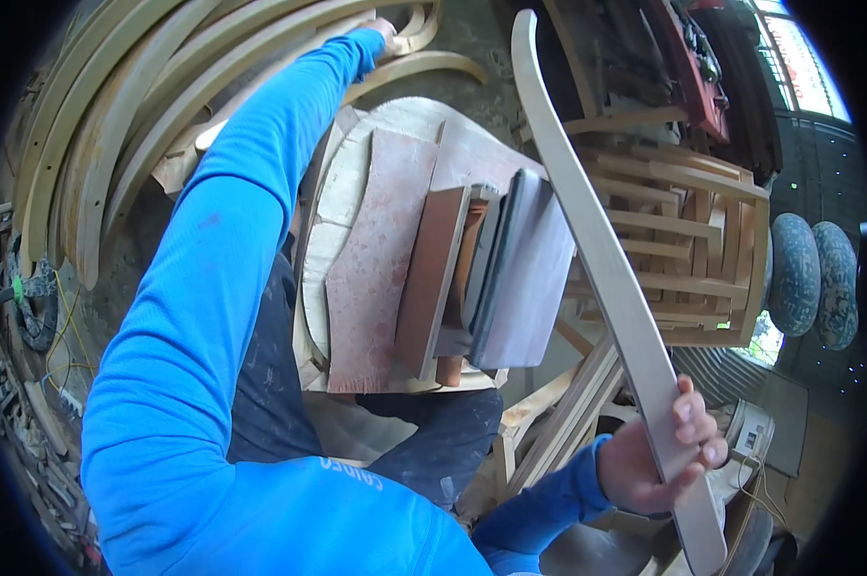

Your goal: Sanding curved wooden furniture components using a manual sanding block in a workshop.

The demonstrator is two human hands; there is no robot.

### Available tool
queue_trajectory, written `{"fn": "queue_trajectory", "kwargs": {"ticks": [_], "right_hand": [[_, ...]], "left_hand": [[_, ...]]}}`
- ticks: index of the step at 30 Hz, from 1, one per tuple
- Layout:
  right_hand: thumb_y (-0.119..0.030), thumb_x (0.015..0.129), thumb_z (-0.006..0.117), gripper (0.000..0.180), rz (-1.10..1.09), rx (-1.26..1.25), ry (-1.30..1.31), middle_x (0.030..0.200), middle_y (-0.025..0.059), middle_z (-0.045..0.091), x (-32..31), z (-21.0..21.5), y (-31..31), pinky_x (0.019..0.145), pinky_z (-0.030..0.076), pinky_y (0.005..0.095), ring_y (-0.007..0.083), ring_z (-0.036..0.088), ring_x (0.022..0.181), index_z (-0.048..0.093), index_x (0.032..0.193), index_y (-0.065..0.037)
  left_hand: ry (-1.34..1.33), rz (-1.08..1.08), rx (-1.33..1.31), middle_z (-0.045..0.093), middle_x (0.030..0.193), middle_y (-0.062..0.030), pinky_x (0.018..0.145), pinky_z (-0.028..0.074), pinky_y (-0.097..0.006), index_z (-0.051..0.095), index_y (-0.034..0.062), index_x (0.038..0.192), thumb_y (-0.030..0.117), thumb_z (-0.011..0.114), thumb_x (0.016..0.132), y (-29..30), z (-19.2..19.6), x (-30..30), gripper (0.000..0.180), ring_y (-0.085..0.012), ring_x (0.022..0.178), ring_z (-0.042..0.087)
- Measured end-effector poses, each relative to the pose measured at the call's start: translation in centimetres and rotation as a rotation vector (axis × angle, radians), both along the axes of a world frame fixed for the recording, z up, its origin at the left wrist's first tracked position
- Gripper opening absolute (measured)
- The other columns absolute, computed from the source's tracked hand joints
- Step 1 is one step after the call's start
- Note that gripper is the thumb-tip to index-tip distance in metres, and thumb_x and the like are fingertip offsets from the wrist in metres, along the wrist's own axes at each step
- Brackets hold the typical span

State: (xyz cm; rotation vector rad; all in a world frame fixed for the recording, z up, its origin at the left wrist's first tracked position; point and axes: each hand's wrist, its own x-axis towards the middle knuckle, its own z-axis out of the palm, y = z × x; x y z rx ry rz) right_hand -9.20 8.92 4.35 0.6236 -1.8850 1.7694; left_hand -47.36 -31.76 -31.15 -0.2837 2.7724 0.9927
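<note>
Workshop floor space around you is crowded with wooden parts, so begin at your hands and read outward. Your right hand (659, 461) is closed around the lower section of a long curved wooden slat (601, 259), fingers wrapped over its front face; the slat rises from the grip to the top of the view. Your left hand (387, 34) is extended at full arm's reach onto a stack of curved bentwood strips (117, 144); it rests on the top pieces, but whether it grips one cannot be told. Judge the slat as rigid and fairly light, with a smooth sanded face that may slip; because it is held near one end, the free length will lever against your wrist, so a hold closer to its middle would balance better. Between your arms lie flat reddish boards (385, 259) and a dark panel (520, 269). Slatted wooden frames (688, 240) stand beyond the slat
</note>
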Motion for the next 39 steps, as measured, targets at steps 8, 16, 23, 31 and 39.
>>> {"fn": "queue_trajectory", "kwargs": {"ticks": [8,16,23,31,39], "right_hand": [[-0.014,0.088,0.065,0.027,0.058,-0.104,0.042,0.101,0.0105,0.064,-1.3,-5.2,-1.3,0.114,0.037,0.0645,0.0348,0.06,0.111,0.051,0.111,-0.015],[-0.01,0.084,0.063,0.029,0.007,-0.111,0.144,0.1,0.0146,0.064,7.1,-4.0,0.5,0.113,0.038,0.0651,0.0357,0.061,0.11,0.046,0.107,-0.013],[-0.011,0.086,0.064,0.029,-0.037,-0.04,0.141,0.098,0.0142,0.065,15.3,-0.6,5.0,0.109,0.043,0.0639,0.036,0.064,0.105,0.045,0.108,-0.011],[-0.018,0.086,0.063,0.026,0.071,-0.069,0.108,0.087,0.0071,0.055,29.9,8.8,15.2,0.107,0.035,0.0574,0.0285,0.056,0.097,0.044,0.103,-0.011],[-0.018,0.087,0.064,0.025,-0.023,-0.089,0.083,0.085,0.0066,0.056,32.3,10.7,13.2,0.108,0.037,0.0593,0.0285,0.057,0.097,0.045,0.103,-0.012]], "left_hand": [[0.182,0.42,0.702,0.063,0.069,-0.0033,0.041,0.042,-0.025,0.071,0.0086,0.124,0.034,0.059,0.103,-7.8,0.5,14.4,0.035,-0.0112,0.049,0.056],[-0.059,0.932,2.159,0.058,0.081,-0.009,0.037,0.031,-0.022,0.057,-0.0021,0.104,0.021,0.046,0.103,-10.0,7.5,55.3,0.026,-0.0097,0.051,0.047],[0.053,1.122,2.482,0.058,0.088,-0.0126,0.041,0.035,-0.023,0.057,-0.0019,0.103,0.028,0.046,0.102,-9.0,1.8,67.6,0.032,-0.0146,0.06,0.053],[0.217,1.543,1.74,0.067,0.093,-0.02,0.072,0.058,-0.04,0.063,-0.0039,0.114,0.053,0.052,0.102,-9.8,-2.5,65.5,0.059,-0.032,0.082,0.066],[0.244,1.663,1.661,0.054,0.123,-0.015,0.1,0.049,-0.053,0.052,0.0048,0.13,0.067,0.068,0.084,-10.6,-3.8,64.0,0.079,-0.0313,0.109,0.061]]}}
